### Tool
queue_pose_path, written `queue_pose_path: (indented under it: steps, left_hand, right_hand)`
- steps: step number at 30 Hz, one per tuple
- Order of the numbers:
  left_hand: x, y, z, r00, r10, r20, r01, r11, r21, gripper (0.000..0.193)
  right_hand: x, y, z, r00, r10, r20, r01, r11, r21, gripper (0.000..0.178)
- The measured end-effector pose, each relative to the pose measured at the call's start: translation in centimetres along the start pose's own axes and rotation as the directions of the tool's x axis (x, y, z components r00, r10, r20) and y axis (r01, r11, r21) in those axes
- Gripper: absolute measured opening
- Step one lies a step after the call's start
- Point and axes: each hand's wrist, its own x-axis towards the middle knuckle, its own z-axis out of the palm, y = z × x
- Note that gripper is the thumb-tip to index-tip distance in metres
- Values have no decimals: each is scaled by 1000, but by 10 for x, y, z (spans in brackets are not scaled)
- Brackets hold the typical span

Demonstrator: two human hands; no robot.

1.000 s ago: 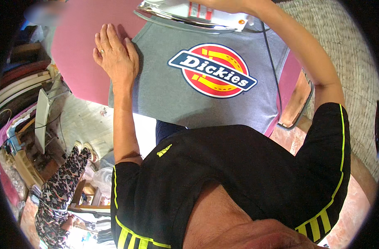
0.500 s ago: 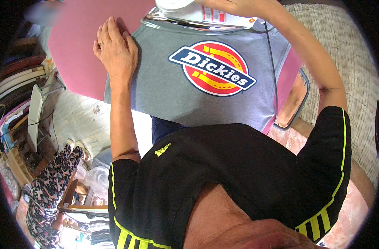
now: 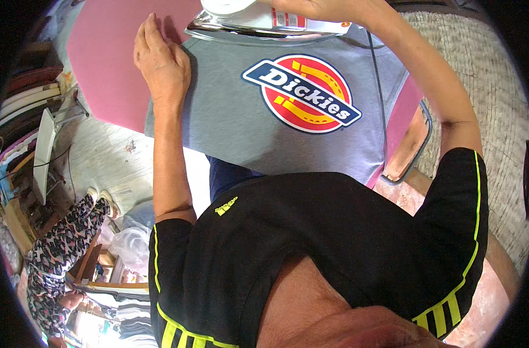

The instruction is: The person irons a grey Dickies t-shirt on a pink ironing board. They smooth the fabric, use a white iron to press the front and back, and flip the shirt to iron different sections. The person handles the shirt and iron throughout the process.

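right hand at white-and-chrome iron, far edge of grey printed cloth garment; grip cut off, can't tell | left hand flattish, holding nothing, left edge | thin black cord crosses right: snagging could ruck cloth

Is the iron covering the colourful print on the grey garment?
No, the iron is beyond the print, which shows whole on the grey garment.

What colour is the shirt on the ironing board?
The shirt is mostly grey, best seen in the head view.
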Motion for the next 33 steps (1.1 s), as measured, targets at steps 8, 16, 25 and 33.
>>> queue_pose_path:
  steps: [8, 16, 25, 33]
  left_hand:
    - [3, 5, -8, 995, -90, -43, 88, 995, -52, 49]
    - [1, -2, -11, 931, -362, -43, 284, 796, -535, 45]
    - [-11, -63, 16, 852, -524, -2, -21, -31, -999, 46]
    - [7, -45, -13, 811, -576, -104, -60, 95, -994, 56]
  right_hand:
    - [6, -2, 10, 999, 10, -54, -12, 1000, -28, 30]
    - [19, -15, 16, 999, 52, -16, -52, 998, 30, 27]
    - [21, -8, 9, 983, -171, 66, 170, 985, 29, 25]
    - [44, -17, 21, 980, -193, 53, 192, 981, 33, 27]
